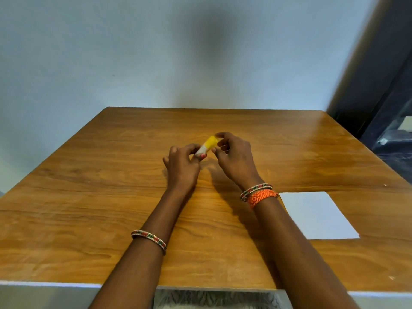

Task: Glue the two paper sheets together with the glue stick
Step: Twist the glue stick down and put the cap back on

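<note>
A small glue stick (207,146) with a white body and a yellow cap is held above the middle of the wooden table (111,197). My left hand (182,166) pinches the white body. My right hand (236,159) has its fingertips on the yellow cap end. White paper (318,216) lies flat on the table at the right, beside my right forearm; I cannot tell whether it is one sheet or two stacked.
A pale wall stands behind the table's far edge. Dark furniture or a frame (390,108) rises at the right. The table's near edge (66,284) runs just below my forearms.
</note>
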